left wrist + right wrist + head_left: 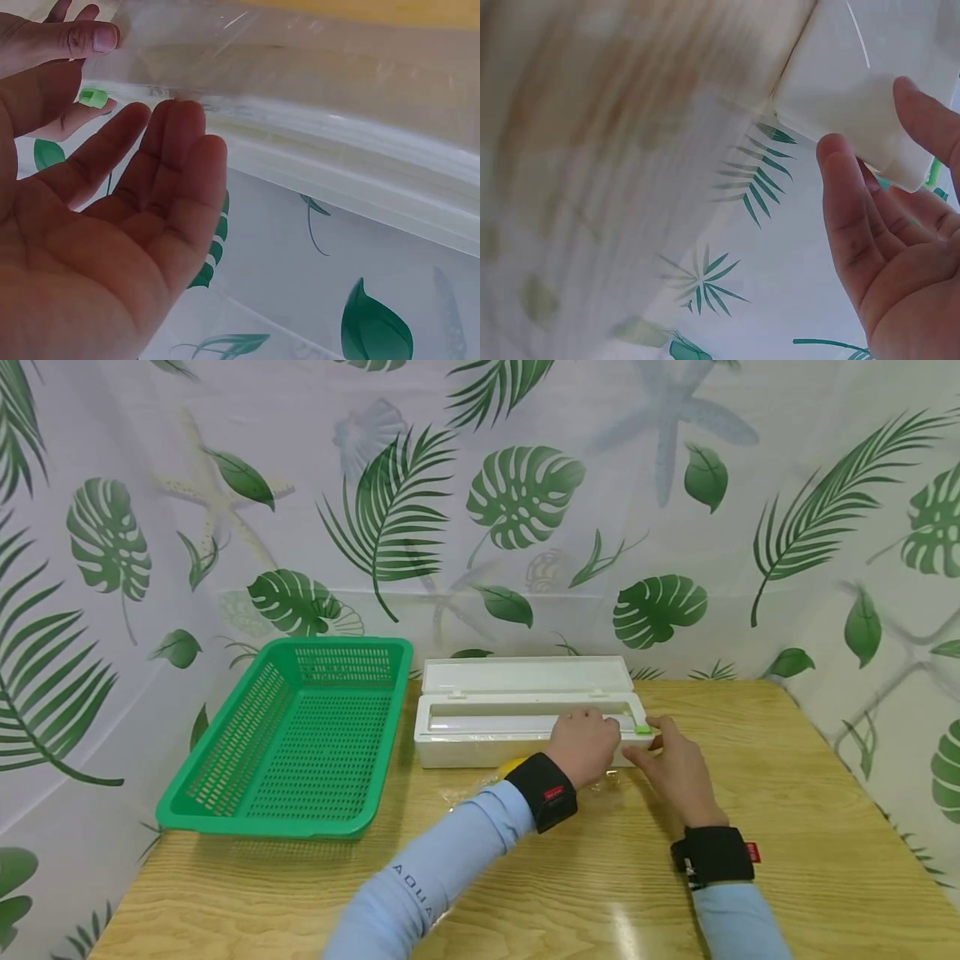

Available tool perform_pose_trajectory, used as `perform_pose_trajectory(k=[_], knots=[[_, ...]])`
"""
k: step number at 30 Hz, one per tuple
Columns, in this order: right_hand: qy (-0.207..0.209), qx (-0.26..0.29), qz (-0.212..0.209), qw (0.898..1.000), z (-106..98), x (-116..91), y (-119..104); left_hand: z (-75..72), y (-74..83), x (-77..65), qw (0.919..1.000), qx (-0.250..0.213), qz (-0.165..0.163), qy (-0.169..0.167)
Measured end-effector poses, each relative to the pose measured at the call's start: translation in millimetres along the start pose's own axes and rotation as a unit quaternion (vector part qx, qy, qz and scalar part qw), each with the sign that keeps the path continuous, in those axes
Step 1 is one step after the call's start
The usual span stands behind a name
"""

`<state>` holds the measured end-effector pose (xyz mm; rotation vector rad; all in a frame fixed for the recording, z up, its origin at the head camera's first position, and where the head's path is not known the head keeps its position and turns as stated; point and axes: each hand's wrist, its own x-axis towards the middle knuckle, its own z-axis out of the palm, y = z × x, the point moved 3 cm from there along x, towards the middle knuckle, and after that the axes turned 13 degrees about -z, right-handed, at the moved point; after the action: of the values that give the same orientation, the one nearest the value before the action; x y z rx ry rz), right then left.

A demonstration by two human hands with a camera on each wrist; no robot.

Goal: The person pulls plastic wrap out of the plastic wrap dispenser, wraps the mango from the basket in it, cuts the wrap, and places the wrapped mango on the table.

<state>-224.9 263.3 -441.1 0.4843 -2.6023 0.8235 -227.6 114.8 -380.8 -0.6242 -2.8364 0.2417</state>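
Beneath the white box [457, 753] spreads a wooden table [787, 793]; left of the box sits a green basket [247, 825]. The box's lid [525, 677] stands back, presumably to leave the roll [480, 723] within reach. Over the box's front edge, the left hand [583, 745] has loosely bent fingers, gripping nothing visible. At the box's right end, the right hand [678, 768] pinches the corner, probably steadying it. Before the box lies something yellow [512, 767], partly hidden; on its right corner, a green slider [643, 729].
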Motion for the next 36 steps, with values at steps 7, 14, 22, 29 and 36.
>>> perform_pose_trajectory(k=[7, 14, 22, 29, 36], knots=[[0.002, -0.004, 0.006, 1.000, -2, 2, 0, 0.5, 18.2, 14.4, 0.9996, 0.001, 0.019, 0.019], [-0.015, -0.004, 0.008, 1.000, -4, 0, 1, 1.4, 27.3, 20.2, 0.9993, -0.010, 0.036, -0.003], [-0.048, 0.009, 0.029, 0.998, -5, 2, 9, 3.1, 28.8, 21.6, 0.9991, -0.018, 0.036, -0.015], [-0.078, 0.021, 0.046, 0.996, 2, 7, 17, 2.9, 31.0, 23.2, 0.9987, -0.025, 0.040, -0.020], [-0.062, -0.015, 0.005, 0.998, 3, 11, 17, 6.1, 27.6, 27.9, 0.9975, -0.052, 0.027, -0.039]])
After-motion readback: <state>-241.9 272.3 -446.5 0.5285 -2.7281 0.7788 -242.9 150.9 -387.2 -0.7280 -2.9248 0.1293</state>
